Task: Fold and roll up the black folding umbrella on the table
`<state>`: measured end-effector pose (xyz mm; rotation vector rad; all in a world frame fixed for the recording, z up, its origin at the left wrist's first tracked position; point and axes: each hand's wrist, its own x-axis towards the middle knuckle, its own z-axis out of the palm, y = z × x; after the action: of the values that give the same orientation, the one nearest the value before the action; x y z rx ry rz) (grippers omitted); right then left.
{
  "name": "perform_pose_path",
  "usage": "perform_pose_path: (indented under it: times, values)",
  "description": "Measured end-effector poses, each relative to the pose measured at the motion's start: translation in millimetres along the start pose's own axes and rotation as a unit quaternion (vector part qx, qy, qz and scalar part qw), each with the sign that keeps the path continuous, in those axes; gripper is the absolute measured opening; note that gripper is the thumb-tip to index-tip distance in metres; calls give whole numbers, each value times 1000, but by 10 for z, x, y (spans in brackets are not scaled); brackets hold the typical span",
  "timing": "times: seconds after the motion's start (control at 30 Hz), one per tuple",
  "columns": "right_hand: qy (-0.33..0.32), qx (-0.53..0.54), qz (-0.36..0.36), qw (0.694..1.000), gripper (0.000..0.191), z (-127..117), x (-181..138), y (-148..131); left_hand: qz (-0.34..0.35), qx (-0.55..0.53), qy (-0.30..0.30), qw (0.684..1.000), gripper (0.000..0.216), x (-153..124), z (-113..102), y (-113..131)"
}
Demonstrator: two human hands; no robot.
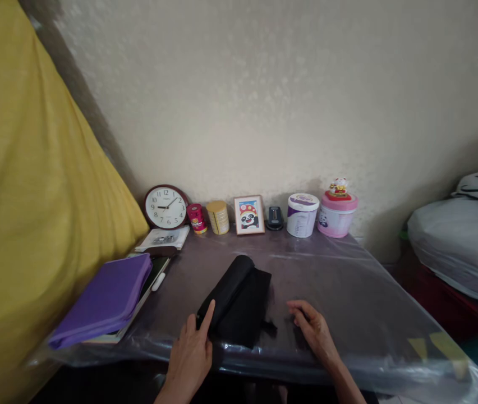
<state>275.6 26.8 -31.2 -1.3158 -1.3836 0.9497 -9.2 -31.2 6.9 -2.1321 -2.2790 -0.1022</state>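
Note:
A black cloth [237, 297], partly rolled, lies on the table. Its thick roll runs slantwise from near left to far right, and a flat flap spreads on its right side. Against the roll's near left end rests my left hand [191, 350], index finger stretched along it and the other fingers apart, not wrapped round it. To the right of the flap, a short gap away, my right hand [317, 334] hovers over or touches the tabletop; its fingers are loosely bent and hold nothing visible. A small black strap or tie [269, 327] sticks out from the flap's right edge.
Clear plastic covers the dark table [340, 292]. At left lie a purple folded case [104, 297] and a white marker-like object [159, 281]. Along the wall stand a clock [165, 207], tins [217, 217], a picture frame [249, 215], and tubs [303, 216]. A yellow curtain [41, 196] hangs left.

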Motion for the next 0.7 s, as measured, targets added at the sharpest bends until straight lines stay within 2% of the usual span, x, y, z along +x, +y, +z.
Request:
perform_pose_path:
  times: [0.17,0.23,0.3,0.37,0.43,0.5,0.53,0.6,0.7]
  values:
    - [7,2,-8,1000,28,9,-6,-21,-7,24,-47,999,81,140,39,-42]
    - [11,3,-14,1000,27,17,-7,-3,-8,-21,-72,997,79,212,-16,-78]
    - [16,6,-18,1000,26,24,-9,15,-11,-120,-91,989,77,259,-93,-114]
    - [21,11,-22,999,26,27,-10,30,-23,-254,-118,960,73,264,-169,-133]
    - [21,15,-30,999,26,22,-9,46,-32,-378,-158,912,66,229,-231,-125]
    - [22,12,-45,999,25,10,-6,61,-28,-446,-186,875,53,169,-276,-88]
    - [23,9,-55,998,25,1,-4,67,-23,-457,-190,868,46,139,-295,-62]
    - [27,3,-72,997,24,-16,-2,77,-15,-447,-182,876,39,96,-339,-8]
    - [35,-3,-78,996,24,-26,2,91,-4,-390,-124,912,36,91,-422,56]
